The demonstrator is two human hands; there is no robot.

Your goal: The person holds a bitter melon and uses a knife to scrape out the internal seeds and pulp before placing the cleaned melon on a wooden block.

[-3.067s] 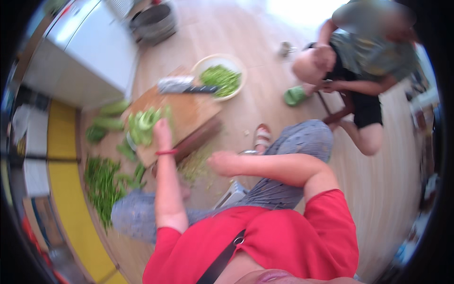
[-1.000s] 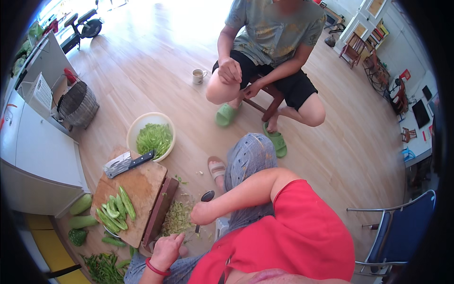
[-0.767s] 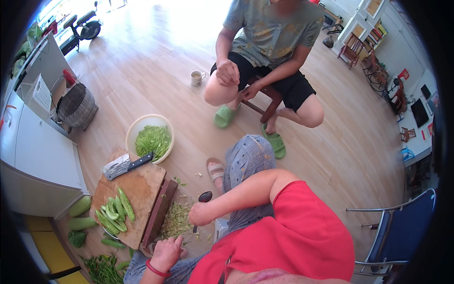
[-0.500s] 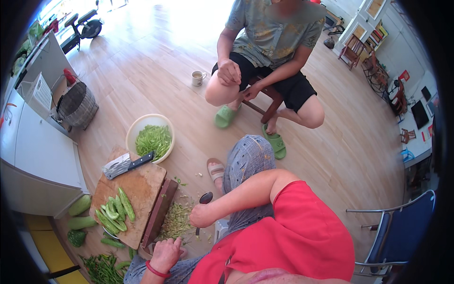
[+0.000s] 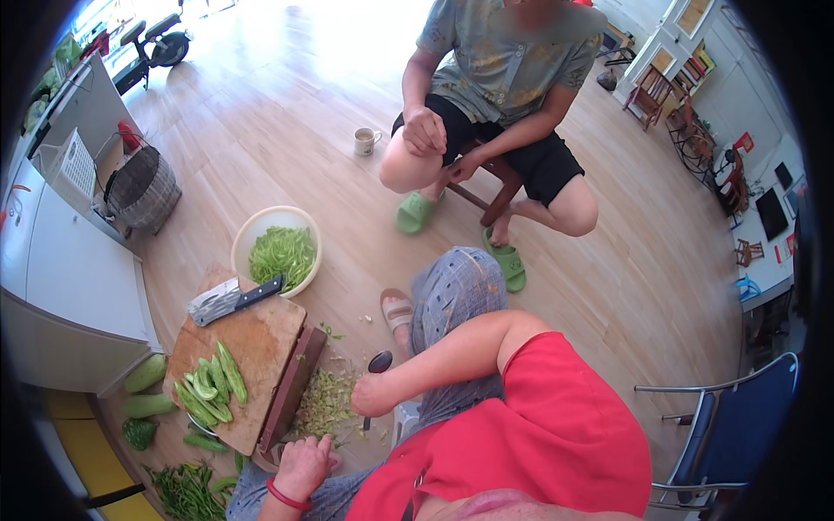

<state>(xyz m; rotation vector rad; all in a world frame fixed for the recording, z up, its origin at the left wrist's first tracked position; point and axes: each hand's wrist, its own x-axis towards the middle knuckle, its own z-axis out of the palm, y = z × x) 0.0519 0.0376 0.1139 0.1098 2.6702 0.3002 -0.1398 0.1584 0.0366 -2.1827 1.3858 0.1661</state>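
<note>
My right hand [image 5: 373,398] is closed around a metal spoon [image 5: 379,363], its bowl pointing up, just right of a heap of pale green scrapings [image 5: 326,404] on the floor. My left hand [image 5: 303,464] rests low by my knee, near the lower corner of the wooden cutting board [image 5: 252,343]; its fingers are curled and I cannot see anything in them. Halved green gourds [image 5: 208,386] lie on the board's left part. A cleaver [image 5: 233,299] rests at the board's top edge. A pale bowl [image 5: 252,239] of shredded greens stands behind it.
Another person sits on a low stool [image 5: 486,187] across from me, with a mug [image 5: 365,139] beside them. Whole gourds [image 5: 146,391] and long green vegetables [image 5: 187,491] lie at the lower left. A woven basket [image 5: 143,187] and white cabinet [image 5: 61,286] stand left; a blue chair [image 5: 738,425] right.
Three seconds ago my left hand reached to the gourds on the board; it has since drawn back to my knee. Over the last second almost nothing has moved.
</note>
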